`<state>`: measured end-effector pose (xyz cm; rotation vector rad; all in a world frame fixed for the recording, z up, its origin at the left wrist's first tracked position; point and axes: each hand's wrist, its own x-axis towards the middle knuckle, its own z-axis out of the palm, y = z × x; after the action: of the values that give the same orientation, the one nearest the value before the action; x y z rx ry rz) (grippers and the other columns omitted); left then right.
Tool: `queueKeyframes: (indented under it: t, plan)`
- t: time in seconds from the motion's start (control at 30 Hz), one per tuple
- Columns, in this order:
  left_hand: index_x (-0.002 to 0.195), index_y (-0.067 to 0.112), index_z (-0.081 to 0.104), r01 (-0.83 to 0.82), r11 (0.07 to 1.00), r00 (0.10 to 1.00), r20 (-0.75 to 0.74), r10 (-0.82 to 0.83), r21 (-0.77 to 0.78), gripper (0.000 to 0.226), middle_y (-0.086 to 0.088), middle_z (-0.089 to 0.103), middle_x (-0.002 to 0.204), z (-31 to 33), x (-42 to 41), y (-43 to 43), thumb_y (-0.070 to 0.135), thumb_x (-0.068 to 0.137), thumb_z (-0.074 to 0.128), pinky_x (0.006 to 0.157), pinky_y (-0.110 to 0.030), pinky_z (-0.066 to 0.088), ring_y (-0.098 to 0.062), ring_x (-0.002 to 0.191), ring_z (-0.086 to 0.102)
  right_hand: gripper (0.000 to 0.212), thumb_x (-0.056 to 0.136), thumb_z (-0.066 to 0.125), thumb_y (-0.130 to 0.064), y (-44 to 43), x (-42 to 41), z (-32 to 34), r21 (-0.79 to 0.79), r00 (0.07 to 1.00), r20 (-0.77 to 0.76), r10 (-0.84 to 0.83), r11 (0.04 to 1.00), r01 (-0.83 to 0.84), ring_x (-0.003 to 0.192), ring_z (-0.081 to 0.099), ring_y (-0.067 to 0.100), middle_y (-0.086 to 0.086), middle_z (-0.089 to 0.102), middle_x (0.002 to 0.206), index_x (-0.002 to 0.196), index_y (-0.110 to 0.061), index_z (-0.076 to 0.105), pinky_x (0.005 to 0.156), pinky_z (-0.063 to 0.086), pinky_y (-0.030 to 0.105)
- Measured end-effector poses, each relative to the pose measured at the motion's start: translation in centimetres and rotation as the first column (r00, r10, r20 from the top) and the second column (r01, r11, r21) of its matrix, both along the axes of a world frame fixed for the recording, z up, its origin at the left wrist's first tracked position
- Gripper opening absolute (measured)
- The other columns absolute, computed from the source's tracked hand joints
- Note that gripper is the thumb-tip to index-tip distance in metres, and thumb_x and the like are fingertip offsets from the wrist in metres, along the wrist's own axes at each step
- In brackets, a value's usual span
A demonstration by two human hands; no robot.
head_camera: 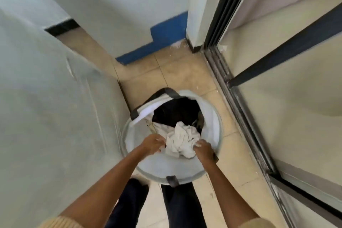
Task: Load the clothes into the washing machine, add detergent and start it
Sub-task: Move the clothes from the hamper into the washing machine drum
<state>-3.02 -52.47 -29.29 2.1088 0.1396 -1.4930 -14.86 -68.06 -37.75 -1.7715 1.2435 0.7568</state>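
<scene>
A crumpled white garment (182, 141) sits at the top of the load in a round, soft-sided laundry hamper (212, 116), toward the near side of its opening, with dark clothes (175, 110) lying deeper toward the far rim. Both hands are closed on the white cloth: the left hand (152, 144) pinches its left edge, fingers curled tight, and the right hand (203, 149) bunches its right edge in a fist. The hamper stands on the tiled floor (177, 74), close beside the pale wall (55, 98) on the left and near the sliding door track (238, 109) on the right; dark strap handles (167, 91) show at its rim. This looks like the very start of the job, gathering clothes out of the hamper; no washing machine or detergent is in view. The next move likely calls for lifting the garment clear of the rim without dragging the dark items along, then carrying it to the machine, wherever that stands. No brand, label or readable writing shows on the hamper, the clothes or the walls.
</scene>
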Motion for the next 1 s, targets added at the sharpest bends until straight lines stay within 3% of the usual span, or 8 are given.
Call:
queueKeyframes:
  t: [0.13, 0.27, 0.4, 0.5, 0.6, 0.67, 0.83, 1.0]
  plan:
    - [0.114, 0.002, 0.058, -0.078, 0.996, 0.997, -0.002, 0.078, 0.053, 0.027, -0.011, 0.062, 0.106, -9.4, -0.9, -0.7, 0.013, 0.095, 0.042, 0.057, -0.021, 0.043, -0.023, 0.09, 0.058, 0.065, 0.09, 0.056, -0.025, -1.0, 0.7, -8.6, -0.034, 0.988, -0.044, 0.147, 0.988, -0.148, 0.135, 0.027, 0.04, 0.016, 0.019, 0.151, 0.146, -0.025, 0.023, 0.105, 0.032, 0.041]
    - [0.108, -0.001, 0.062, -0.122, 0.99, 0.992, -0.01, 0.123, 0.064, 0.025, -0.021, 0.064, 0.112, -17.3, -3.0, -1.1, 0.007, 0.092, 0.045, 0.089, -0.037, 0.052, -0.031, 0.102, 0.061, 0.087, 0.085, 0.063, -0.037, -0.5, -0.9, -17.6, -0.09, 0.955, -0.137, 0.265, 0.956, -0.278, 0.141, 0.012, 0.042, 0.011, -0.012, 0.157, 0.148, -0.037, 0.004, 0.109, 0.028, 0.047]
    - [0.116, 0.002, 0.057, -0.213, 0.974, 0.964, -0.149, 0.222, 0.07, 0.027, -0.01, 0.061, 0.104, -20.7, -5.0, -0.3, 0.007, 0.094, 0.042, 0.051, -0.008, 0.046, -0.012, 0.078, 0.058, 0.069, 0.09, 0.056, -0.032, 1.6, -2.8, -24.1, -0.118, 0.935, -0.136, 0.328, 0.932, -0.344, 0.134, 0.032, 0.035, 0.016, 0.013, 0.155, 0.147, -0.033, 0.018, 0.108, 0.034, 0.042]
    - [0.11, 0.013, 0.057, -0.332, 0.939, 0.93, -0.137, 0.341, 0.089, 0.022, -0.004, 0.064, 0.101, -21.8, -5.4, 1.8, 0.013, 0.094, 0.042, 0.063, -0.019, 0.044, -0.015, 0.084, 0.059, 0.049, 0.082, 0.056, -0.014, 3.6, -2.0, -25.3, 0.084, 0.993, -0.037, 0.111, 0.991, -0.107, 0.113, 0.056, 0.035, 0.014, 0.049, 0.136, 0.13, -0.021, 0.052, 0.093, 0.049, 0.045]
    - [0.113, 0.012, 0.055, -0.343, 0.937, 0.938, -0.038, 0.346, 0.071, 0.024, -0.005, 0.061, 0.104, -21.3, -6.7, 2.9, 0.007, 0.091, 0.047, 0.067, -0.024, 0.043, -0.018, 0.085, 0.057, 0.04, 0.079, 0.056, -0.003, 3.9, -2.1, -23.1, 0.202, 0.999, 0.045, 0.028, 0.979, -0.037, 0.114, 0.056, 0.031, 0.009, 0.059, 0.129, 0.117, -0.011, 0.064, 0.095, 0.048, 0.038]
    - [0.124, 0.006, 0.049, -0.153, 0.986, 0.988, 0.04, 0.151, 0.06, 0.034, -0.004, 0.054, 0.115, -19.4, -7.5, 3.2, 0.006, 0.089, 0.052, 0.082, -0.031, 0.045, -0.02, 0.102, 0.053, 0.04, 0.077, 0.058, 0.003, 3.4, -2.8, -20.2, 0.258, 0.992, 0.12, 0.037, 0.964, -0.067, 0.117, 0.055, 0.028, 0.01, 0.06, 0.127, 0.114, -0.008, 0.066, 0.092, 0.044, 0.027]
    - [0.145, 0.027, 0.023, 0.131, 0.985, 0.979, 0.141, -0.146, 0.108, 0.076, 0.001, 0.04, 0.144, -18.6, -6.2, 7.6, 0.038, 0.078, 0.057, 0.107, -0.041, 0.039, -0.022, 0.131, 0.043, 0.036, 0.066, 0.056, -0.003, 2.8, -1.1, -8.6, 0.276, 0.905, 0.423, -0.036, 0.957, -0.091, 0.092, 0.059, 0.018, 0.009, 0.064, 0.097, 0.097, -0.001, 0.072, 0.073, 0.045, 0.018]
    - [0.144, 0.028, 0.024, 0.042, 0.999, 0.964, 0.264, -0.036, -0.015, 0.091, 0.007, 0.035, 0.146, -5.1, -0.8, 5.2, 0.051, 0.061, 0.053, 0.108, -0.028, 0.036, -0.014, 0.13, 0.042, 0.038, 0.056, 0.049, -0.004, 2.0, 2.3, 5.2, 0.319, 0.791, 0.576, -0.209, 0.947, 0.017, 0.076, 0.059, -0.013, -0.012, 0.063, 0.078, 0.059, -0.035, 0.071, 0.066, 0.041, 0.004]
